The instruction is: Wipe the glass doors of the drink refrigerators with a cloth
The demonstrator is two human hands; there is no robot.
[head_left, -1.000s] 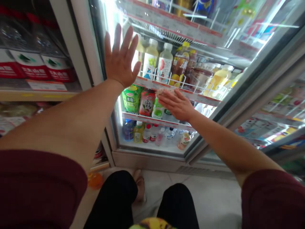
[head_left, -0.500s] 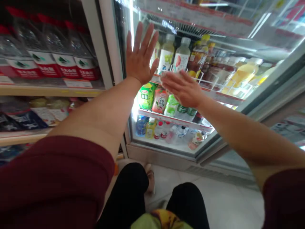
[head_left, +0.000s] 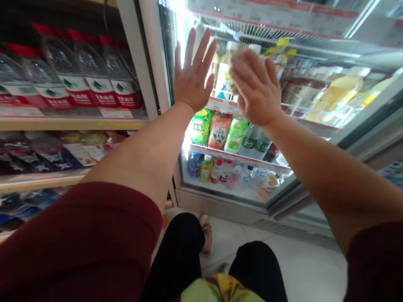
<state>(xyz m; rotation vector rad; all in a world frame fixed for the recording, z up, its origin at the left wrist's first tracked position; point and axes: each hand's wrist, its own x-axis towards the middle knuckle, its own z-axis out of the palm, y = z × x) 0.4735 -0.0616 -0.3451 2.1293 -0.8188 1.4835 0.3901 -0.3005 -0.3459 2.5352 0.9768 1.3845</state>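
My left hand (head_left: 192, 77) is raised with its fingers spread, palm toward the glass door (head_left: 239, 195) of a lit drinks fridge, and seems to rest flat on the pane. To its right, my right hand (head_left: 260, 90) is held up at the glass with fingers stretched out and leaning left. Its fingertips are blurred, and I cannot make out whether something thin lies under them. Behind the hands stand bottles with white caps (head_left: 232, 46). Below them are a green bottle (head_left: 200, 128), a red-labelled bottle (head_left: 219, 131) and a light green bottle (head_left: 236, 134).
Shelves on the left hold several red-capped water bottles (head_left: 74, 69) above a wooden shelf edge (head_left: 72, 124). The fridge's bottom shelf carries small bottles (head_left: 206, 168). A metal door frame (head_left: 355, 144) slants at the right. My black-trousered knees (head_left: 181, 239) are over the tiled floor (head_left: 310, 256).
My right hand has swept upward over the glass and turned its fingers more upright. The left hand keeps its spread pose. The view has shifted slightly left.
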